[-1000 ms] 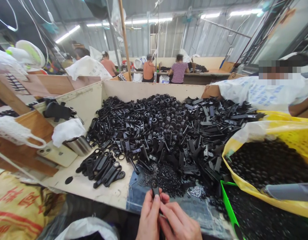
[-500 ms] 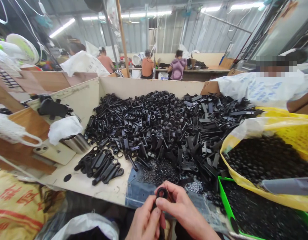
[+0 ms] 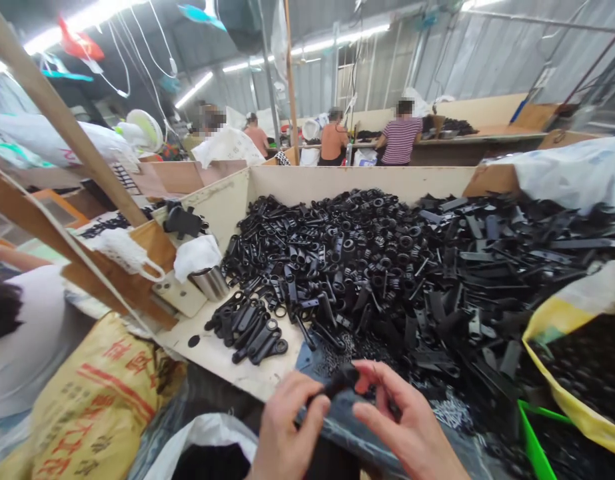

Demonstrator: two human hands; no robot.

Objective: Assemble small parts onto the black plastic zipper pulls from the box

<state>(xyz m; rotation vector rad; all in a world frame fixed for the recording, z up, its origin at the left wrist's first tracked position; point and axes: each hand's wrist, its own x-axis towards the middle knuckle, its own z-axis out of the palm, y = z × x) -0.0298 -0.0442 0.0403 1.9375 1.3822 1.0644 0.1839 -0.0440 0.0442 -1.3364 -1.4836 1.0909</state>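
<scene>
An elongated black part (image 3: 341, 381) is held above the near edge of a blue denim cloth (image 3: 306, 359). It is clamped between the thumb and fingers of the left hand (image 3: 287, 423). The right hand (image 3: 410, 417) is poised beside the far end of the part, its thumb and fingers spread apart; whether a fingertip touches that end cannot be told. The finer features of the part are blurred. Beyond the hands, small dark metallic pieces (image 3: 332, 358) are heaped on the cloth, and slender silvery pins (image 3: 453, 411) are scattered to the right. To the left, black handles with ringed ends (image 3: 254, 327) are laid side by side on a pale wooden tabletop (image 3: 224, 357). Behind these, a broad heap of loose black components (image 3: 337, 247) is bordered by pale wooden walls (image 3: 357, 177). A cylindrical steel cup (image 3: 213, 285), topped by a white cloth (image 3: 197, 257), is placed at the left. At the right, dark pieces are contained in a yellow-and-white plastic bag (image 3: 554, 327), near which a bright green tray (image 3: 533, 440) is partly seen.
</scene>
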